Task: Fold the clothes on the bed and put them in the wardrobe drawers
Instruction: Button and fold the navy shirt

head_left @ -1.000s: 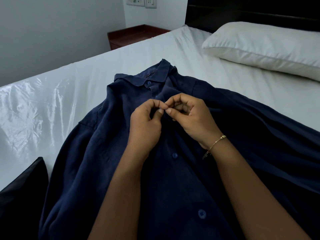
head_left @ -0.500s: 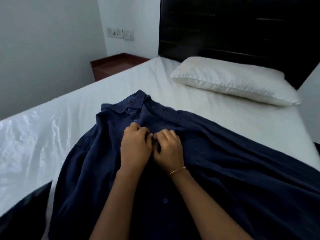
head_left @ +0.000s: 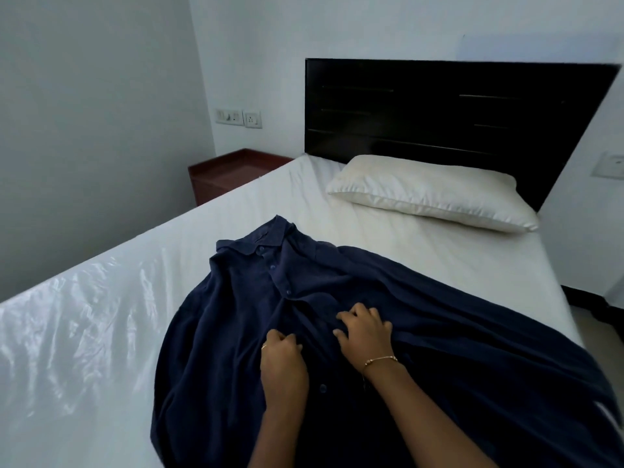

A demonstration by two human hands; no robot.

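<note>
A navy blue button-up shirt [head_left: 236,315] lies front side up on the white bed [head_left: 101,332], collar pointing toward the headboard. Its upper buttons are closed and a sleeve trails off to the right. My left hand [head_left: 283,363] sits on the shirt's front placket with its fingers curled, pinching the fabric. My right hand [head_left: 364,332], with a bracelet at the wrist, lies just to the right of it. Its bent fingers grip the other edge of the placket. No wardrobe or drawers are in view.
A white pillow [head_left: 432,190] lies at the head of the bed against a black headboard [head_left: 439,106]. A reddish bedside table [head_left: 229,170] stands in the corner at the left, below wall sockets [head_left: 238,117]. The bed's near left part has a shiny cover.
Both hands have moved down the shirt front from near the collar to a lower spot on the placket and drawn slightly apart. The camera has tilted up and back, showing more of the room.
</note>
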